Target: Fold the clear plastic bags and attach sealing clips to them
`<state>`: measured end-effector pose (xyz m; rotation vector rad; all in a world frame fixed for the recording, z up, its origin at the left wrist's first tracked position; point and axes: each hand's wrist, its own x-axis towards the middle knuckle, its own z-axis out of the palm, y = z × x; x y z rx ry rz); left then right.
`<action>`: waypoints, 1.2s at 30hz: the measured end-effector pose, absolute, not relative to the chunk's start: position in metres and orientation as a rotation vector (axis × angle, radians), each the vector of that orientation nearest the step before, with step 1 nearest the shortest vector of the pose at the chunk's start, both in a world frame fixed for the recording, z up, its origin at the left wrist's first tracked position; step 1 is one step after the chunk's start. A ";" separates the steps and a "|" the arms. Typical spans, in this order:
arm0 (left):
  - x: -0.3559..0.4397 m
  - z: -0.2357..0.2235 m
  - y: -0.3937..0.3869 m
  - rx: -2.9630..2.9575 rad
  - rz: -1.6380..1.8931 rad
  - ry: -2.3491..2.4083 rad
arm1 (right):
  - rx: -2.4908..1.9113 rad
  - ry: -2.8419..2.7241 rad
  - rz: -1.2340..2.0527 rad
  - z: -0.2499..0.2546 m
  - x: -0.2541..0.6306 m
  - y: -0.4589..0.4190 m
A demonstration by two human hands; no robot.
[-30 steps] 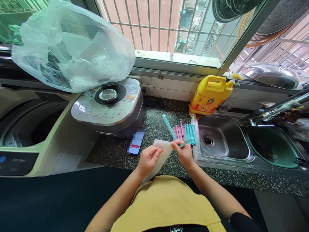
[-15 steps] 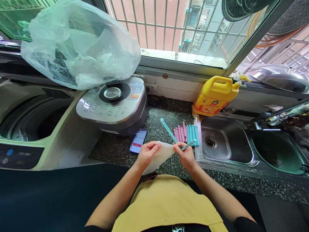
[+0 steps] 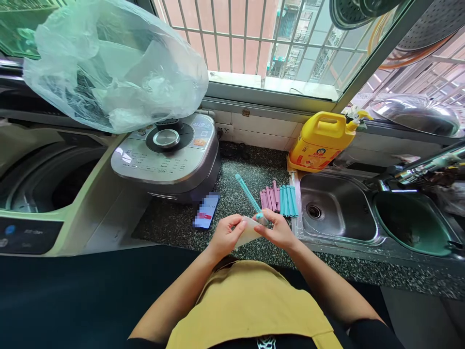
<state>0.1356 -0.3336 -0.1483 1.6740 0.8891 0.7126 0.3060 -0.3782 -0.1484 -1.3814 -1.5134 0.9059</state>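
Note:
A whitish translucent plastic bag [image 3: 247, 233] is stretched between my hands above the counter's front edge. My left hand [image 3: 225, 234] pinches the bag's left side between thumb and fingers. At its right edge, my right hand [image 3: 279, 231] closes on a light-blue bag clip [image 3: 247, 192]. One long arm of that clip points away up-left over the counter; its other end is mostly hidden by my fingers. Beyond my right hand, several pink bag clips [image 3: 270, 198] lie side by side, with several teal bag clips [image 3: 288, 201] right of them.
A phone [image 3: 208, 211] lies on the speckled counter [image 3: 232, 169], left of my hands. Behind it stands a rice cooker [image 3: 165, 157] under a large plastic bag [image 3: 123, 68]. At right are a yellow jug [image 3: 319, 143], a sink [image 3: 337, 208] and a green basin [image 3: 410, 223].
The clip's second arm, which stuck out to the right past my right hand, has swung in and is now mostly behind my fingers. My hands are slightly closer together, and less of the bag shows.

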 end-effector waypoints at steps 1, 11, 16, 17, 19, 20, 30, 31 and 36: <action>0.134 -0.148 -0.333 1.647 0.725 0.902 | -1.399 -1.504 0.905 -0.149 0.306 -0.380; 0.134 -0.145 -0.327 1.447 0.858 0.999 | -1.406 -1.475 0.878 -0.150 0.306 -0.386; 0.125 -0.158 -0.323 1.172 0.720 0.892 | -1.399 -1.256 0.933 -0.156 0.311 -0.385; 0.123 -0.161 -0.323 1.168 0.675 0.877 | -1.403 -1.194 0.956 -0.157 0.312 -0.385; 0.119 -0.167 -0.324 1.192 0.609 0.883 | -1.416 -1.119 0.993 -0.157 0.314 -0.383; 0.117 -0.168 -0.324 1.200 0.594 0.897 | -1.423 -1.103 1.006 -0.157 0.314 -0.383; 0.116 -0.158 -0.325 1.229 0.667 0.894 | -1.419 -0.973 1.050 -0.159 0.315 -0.377; 0.117 -0.157 -0.326 1.214 0.683 0.899 | -1.408 -0.956 1.052 -0.159 0.315 -0.377; 0.119 -0.156 -0.327 1.073 0.814 0.973 | -1.356 -1.016 1.084 -0.169 0.306 -0.387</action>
